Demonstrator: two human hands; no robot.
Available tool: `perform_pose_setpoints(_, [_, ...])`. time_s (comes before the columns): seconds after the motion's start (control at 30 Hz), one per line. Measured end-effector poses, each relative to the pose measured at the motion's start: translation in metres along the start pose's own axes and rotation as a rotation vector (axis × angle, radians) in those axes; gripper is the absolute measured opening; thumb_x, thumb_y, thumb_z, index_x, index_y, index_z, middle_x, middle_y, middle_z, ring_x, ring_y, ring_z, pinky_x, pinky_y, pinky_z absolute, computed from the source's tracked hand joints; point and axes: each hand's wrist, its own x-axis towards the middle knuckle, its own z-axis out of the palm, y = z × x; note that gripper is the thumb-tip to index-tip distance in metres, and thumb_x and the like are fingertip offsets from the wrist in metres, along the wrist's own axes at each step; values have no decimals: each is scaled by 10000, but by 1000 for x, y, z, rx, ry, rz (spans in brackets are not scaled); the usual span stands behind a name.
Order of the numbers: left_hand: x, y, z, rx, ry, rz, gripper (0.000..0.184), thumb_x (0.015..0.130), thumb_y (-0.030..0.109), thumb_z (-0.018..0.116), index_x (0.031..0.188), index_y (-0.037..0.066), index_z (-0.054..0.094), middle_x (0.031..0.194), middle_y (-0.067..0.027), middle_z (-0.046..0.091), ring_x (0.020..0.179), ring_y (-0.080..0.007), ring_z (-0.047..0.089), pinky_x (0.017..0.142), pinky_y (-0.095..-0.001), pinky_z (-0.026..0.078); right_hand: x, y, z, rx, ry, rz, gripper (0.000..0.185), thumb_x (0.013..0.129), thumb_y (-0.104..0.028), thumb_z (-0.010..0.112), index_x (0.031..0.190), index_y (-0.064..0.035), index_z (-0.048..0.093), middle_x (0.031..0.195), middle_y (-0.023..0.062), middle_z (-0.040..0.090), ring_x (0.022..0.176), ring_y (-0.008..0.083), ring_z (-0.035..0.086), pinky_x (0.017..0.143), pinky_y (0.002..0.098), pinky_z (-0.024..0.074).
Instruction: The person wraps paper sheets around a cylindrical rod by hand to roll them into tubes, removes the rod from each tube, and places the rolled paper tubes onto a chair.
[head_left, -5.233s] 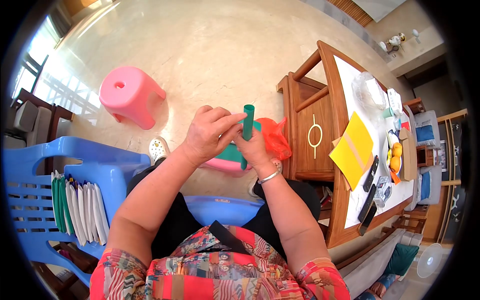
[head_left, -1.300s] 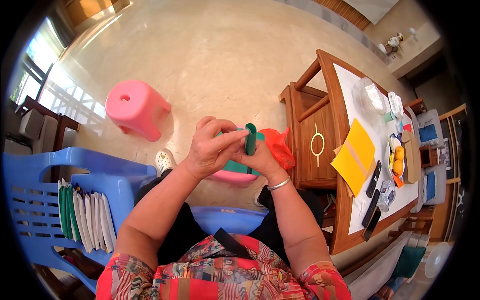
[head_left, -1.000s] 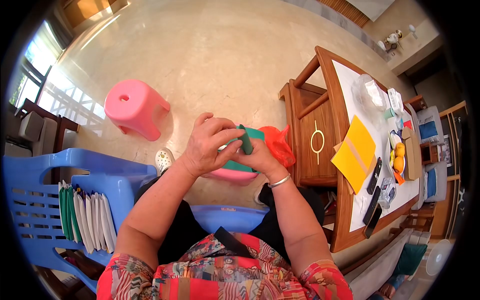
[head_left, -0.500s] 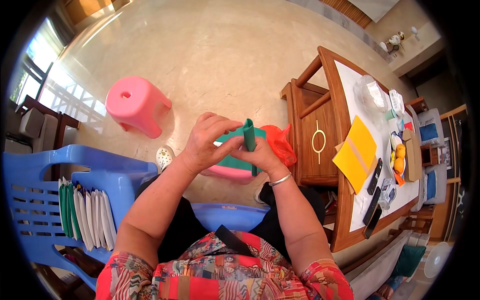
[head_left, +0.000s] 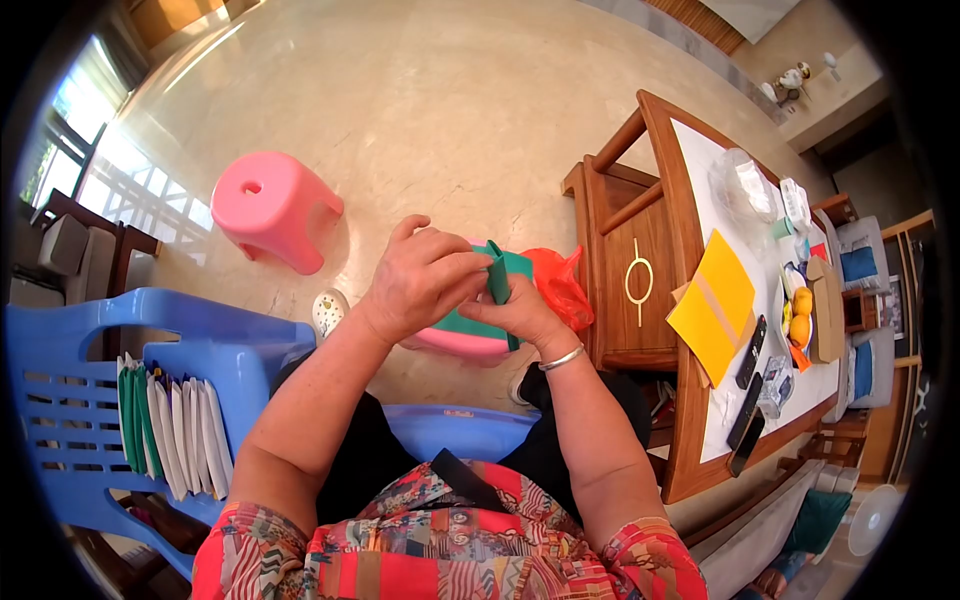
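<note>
A folded green strip, paper-like or cloth-like, stands up between my two hands. My right hand, with a silver bangle at its wrist, grips the strip low down between thumb and fingers. From the other side, my left hand presses its curled fingers against the strip's edge. Beneath my hands lies a flat green sheet on a pink stool-like surface, mostly hidden by them. I cannot tell whether the strip is joined to that sheet.
A red plastic bag lies beside the wooden table, which carries a yellow envelope, remotes and fruit. A pink stool stands on the floor. White and green folded pieces hang on a blue chair.
My left fingers have come in closer and closed against the green strip. The strip's upper end, rounded and tube-like before, now looks flatter and leans slightly. My right hand keeps its grip.
</note>
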Motion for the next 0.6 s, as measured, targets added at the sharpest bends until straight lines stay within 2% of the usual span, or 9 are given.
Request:
perform_pose_setpoints(0.17, [1, -3, -4, -43, -59, -26, 192, 788, 124, 830, 936, 131, 707, 880, -18, 689, 820, -217, 655, 924, -479, 473, 1, 8, 4, -31, -17, -31, 197, 836, -192, 839, 935, -83, 708, 820, -48, 638, 765, 58, 550, 691, 262, 476])
perform_pose_setpoints(0.27, [-3, -11, -4, -135, -155, -60, 173, 795, 127, 826, 897, 115, 687, 831, -27, 678, 784, -232, 646, 904, -457, 480, -1, 4, 4, -53, -38, 8, 196, 833, -190, 837, 917, -77, 700, 819, -45, 645, 773, 66, 566, 706, 269, 489])
perform_pose_setpoints(0.47, [-2, -10, -6, -138, -156, -84, 138, 820, 121, 806, 872, 102, 679, 802, -39, 675, 752, -240, 640, 874, -426, 487, 1, 8, 3, -121, -52, 47, 210, 827, -197, 832, 887, -62, 683, 793, -22, 647, 756, 89, 577, 707, 287, 497])
perform_pose_setpoints(0.6, [-4, -11, -3, -138, -175, -122, 118, 823, 109, 799, 845, 83, 686, 786, -50, 683, 753, -250, 647, 840, -421, 493, 3, 18, 2, -90, -35, -10, 310, 831, -223, 835, 1034, -41, 689, 901, 34, 677, 838, 102, 611, 783, 295, 520])
